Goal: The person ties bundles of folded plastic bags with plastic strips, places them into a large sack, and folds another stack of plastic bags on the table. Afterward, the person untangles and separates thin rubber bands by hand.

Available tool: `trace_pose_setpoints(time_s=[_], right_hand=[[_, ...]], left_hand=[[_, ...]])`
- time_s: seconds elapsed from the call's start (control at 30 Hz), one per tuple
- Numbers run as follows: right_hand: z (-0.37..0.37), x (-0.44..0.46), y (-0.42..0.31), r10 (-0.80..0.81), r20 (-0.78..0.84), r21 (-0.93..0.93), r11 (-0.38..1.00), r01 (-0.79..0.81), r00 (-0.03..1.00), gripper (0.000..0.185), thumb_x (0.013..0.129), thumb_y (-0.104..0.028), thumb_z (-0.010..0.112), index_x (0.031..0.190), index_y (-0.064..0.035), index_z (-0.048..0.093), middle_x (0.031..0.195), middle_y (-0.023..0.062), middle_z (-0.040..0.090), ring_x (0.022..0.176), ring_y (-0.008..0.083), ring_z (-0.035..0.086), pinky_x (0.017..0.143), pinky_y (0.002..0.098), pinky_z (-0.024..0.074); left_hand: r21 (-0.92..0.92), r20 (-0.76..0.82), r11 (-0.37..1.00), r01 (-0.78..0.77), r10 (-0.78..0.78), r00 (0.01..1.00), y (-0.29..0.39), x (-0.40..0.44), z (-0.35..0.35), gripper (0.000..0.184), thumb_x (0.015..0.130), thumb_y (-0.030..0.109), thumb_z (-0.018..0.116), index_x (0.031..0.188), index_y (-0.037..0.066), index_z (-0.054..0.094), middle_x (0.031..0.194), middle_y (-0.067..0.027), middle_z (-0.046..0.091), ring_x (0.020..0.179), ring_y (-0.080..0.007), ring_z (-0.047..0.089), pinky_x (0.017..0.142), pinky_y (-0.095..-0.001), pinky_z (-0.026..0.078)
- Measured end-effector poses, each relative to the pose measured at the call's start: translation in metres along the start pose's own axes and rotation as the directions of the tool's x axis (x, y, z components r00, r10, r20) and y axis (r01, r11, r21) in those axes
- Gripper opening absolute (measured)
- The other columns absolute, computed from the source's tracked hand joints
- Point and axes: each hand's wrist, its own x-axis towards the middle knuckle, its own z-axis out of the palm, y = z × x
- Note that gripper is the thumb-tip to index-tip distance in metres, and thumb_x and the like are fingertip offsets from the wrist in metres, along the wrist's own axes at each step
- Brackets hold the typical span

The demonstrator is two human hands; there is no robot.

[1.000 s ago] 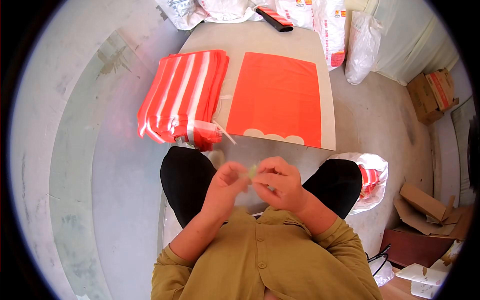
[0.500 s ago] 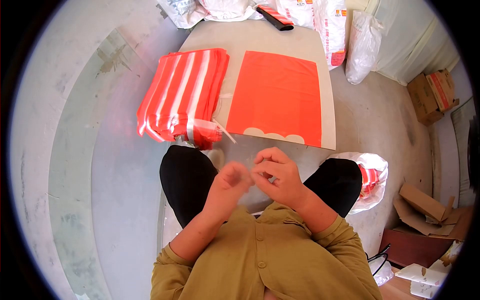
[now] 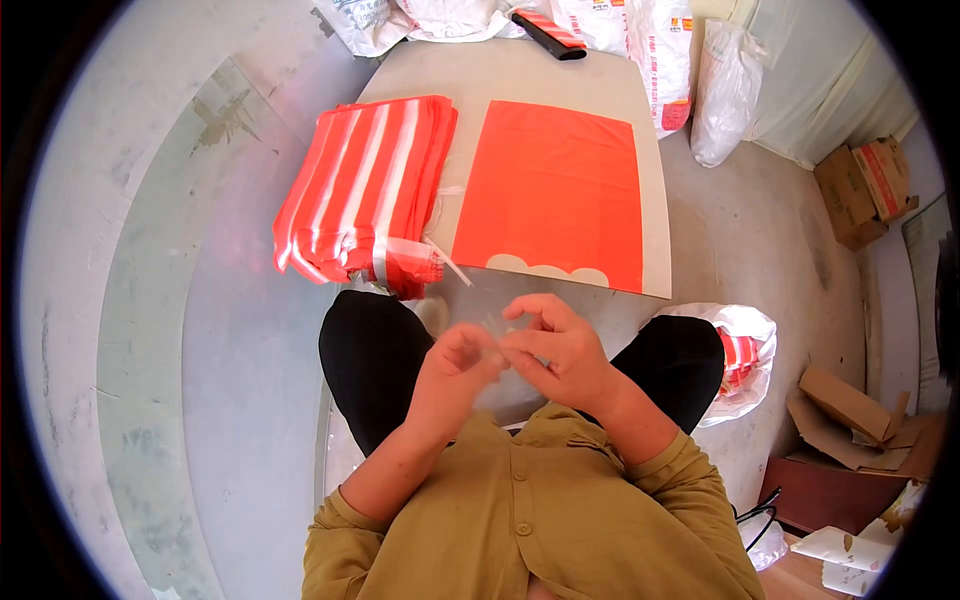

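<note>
Above my lap, my left hand point(image 3: 459, 366) and my right hand point(image 3: 561, 355) meet with fingertips pinched close together. Between them shows a faint, clear sliver, too small and blurred to name. Beyond the hands, a flat red plastic sheet point(image 3: 555, 190) with a scalloped lower edge lies on a beige board point(image 3: 654, 215). To its left rests a thick stack of red-and-white striped plastic bags point(image 3: 365, 185), with a clear piece over its near corner. A thin white strip point(image 3: 452, 264) sticks out beside the stack.
White printed sacks point(image 3: 660, 60) line the far edge, near a dark roll with striped film point(image 3: 550, 35). By my right knee stands a white bag point(image 3: 750, 385) holding striped plastic. Cardboard boxes point(image 3: 865, 190) and an opened carton point(image 3: 850, 415) are on the right.
My hands stay together and shift only slightly at the fingertips. The clear sliver between them shows a little more now. The sheet and the stack lie as before.
</note>
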Motion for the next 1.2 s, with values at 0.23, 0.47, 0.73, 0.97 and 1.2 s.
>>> trace_pose_setpoints(time_s=[0.23,0.47,0.73,0.97,1.2], right_hand=[[-0.002,0.000,0.003,-0.141,0.018,-0.181,0.973,0.142,0.990,0.014,0.076,-0.002,0.072,0.089,-0.0051,0.070,0.111,0.0092,0.063,0.061,0.0160,0.061,0.056,0.0284,0.0495],[0.001,0.005,0.000,-0.201,-0.001,-0.143,0.970,0.199,0.980,0.014,0.074,0.003,0.070,0.088,-0.0018,0.070,0.110,0.0107,0.063,0.064,0.0177,0.061,0.056,0.0282,0.0492],[0.010,-0.003,0.008,-0.021,-0.015,0.086,0.996,0.022,1.000,0.013,0.078,0.008,0.067,0.089,0.0007,0.070,0.113,0.0128,0.061,0.070,0.0164,0.061,0.061,0.0284,0.0494],[0.011,-0.003,0.008,-0.045,-0.033,0.066,0.997,0.048,0.998,0.011,0.080,0.009,0.065,0.088,0.0038,0.069,0.113,0.0141,0.061,0.071,0.0168,0.063,0.063,0.0283,0.0514],[0.015,-0.004,0.010,0.015,-0.056,0.136,0.991,-0.007,0.998,0.010,0.081,0.010,0.064,0.088,0.0044,0.069,0.115,0.0152,0.060,0.071,0.0167,0.065,0.062,0.0282,0.0516]], left_hand=[[-0.021,-0.013,1.000,-0.007,0.006,1.000,-0.003,0.001,0.000,0.012,0.094,0.009,0.066,0.101,0.008,0.056,0.090,-0.0006,0.066,0.080,-0.0082,0.060,0.073,-0.0238,0.048],[-0.064,-0.031,0.998,0.006,-0.008,1.000,-0.006,0.003,-0.002,0.008,0.096,0.008,0.062,0.101,0.008,0.056,0.089,-0.0013,0.064,0.078,-0.0097,0.060,0.072,-0.0253,0.050],[-0.141,-0.028,0.988,0.065,-0.069,0.997,-0.005,0.003,-0.002,0.007,0.095,0.007,0.061,0.099,0.008,0.056,0.088,-0.0033,0.065,0.079,-0.0120,0.061,0.073,-0.0273,0.050],[-0.046,-0.040,0.998,-0.035,0.033,0.999,-0.006,0.004,0.001,0.004,0.098,0.005,0.056,0.100,0.007,0.053,0.089,-0.0036,0.063,0.079,-0.0119,0.060,0.073,-0.0272,0.051],[0.122,-0.003,0.976,-0.182,0.183,0.983,-0.009,-0.002,0.001,0.005,0.098,0.004,0.056,0.101,0.005,0.053,0.089,-0.0034,0.062,0.080,-0.0109,0.059,0.073,-0.0262,0.050]])
